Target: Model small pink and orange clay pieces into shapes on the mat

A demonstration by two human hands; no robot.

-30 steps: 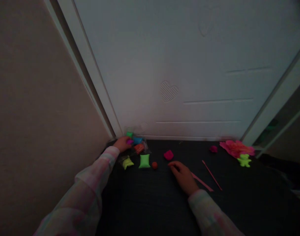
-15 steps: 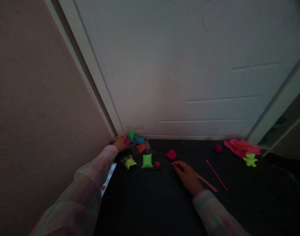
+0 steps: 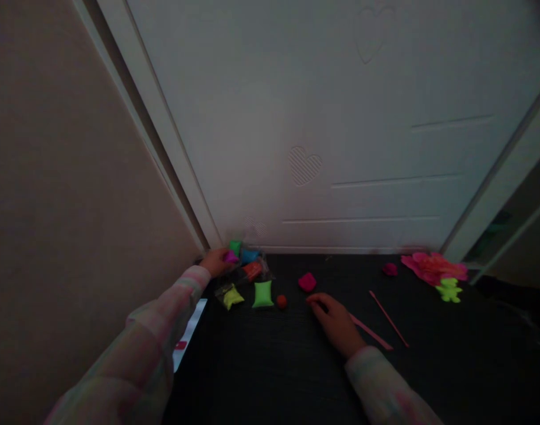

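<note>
At the far left of the dark table, my left hand [image 3: 214, 262] has its fingers closed on a packet of purple modelling clay [image 3: 231, 257]. Around it lie clay packets in green [image 3: 235, 248], blue [image 3: 250, 255], red-orange [image 3: 253, 271] and yellow [image 3: 232, 297], some in clear wrappers. A light green clay block [image 3: 263, 294] and a small orange-red ball [image 3: 281, 301] sit nearer me. My right hand [image 3: 336, 324] rests on the table, thumb and index tips together; anything between them is hidden. Just beyond its fingertips is a magenta clay lump [image 3: 307, 282].
Right of my right hand lie a flat pink strip-like tool [image 3: 371, 332] and a thin pink stick [image 3: 389, 319]. Farther right are a small magenta piece [image 3: 390, 269], a pink flower shape [image 3: 433, 267] and a yellow-green bear shape [image 3: 449, 290]. A lit screen [image 3: 190, 333] is beside my left forearm.
More of the purple packet shows at my left fingertips, and the hand has drawn slightly back. My right hand keeps its place. The whole view has shifted a little.
</note>
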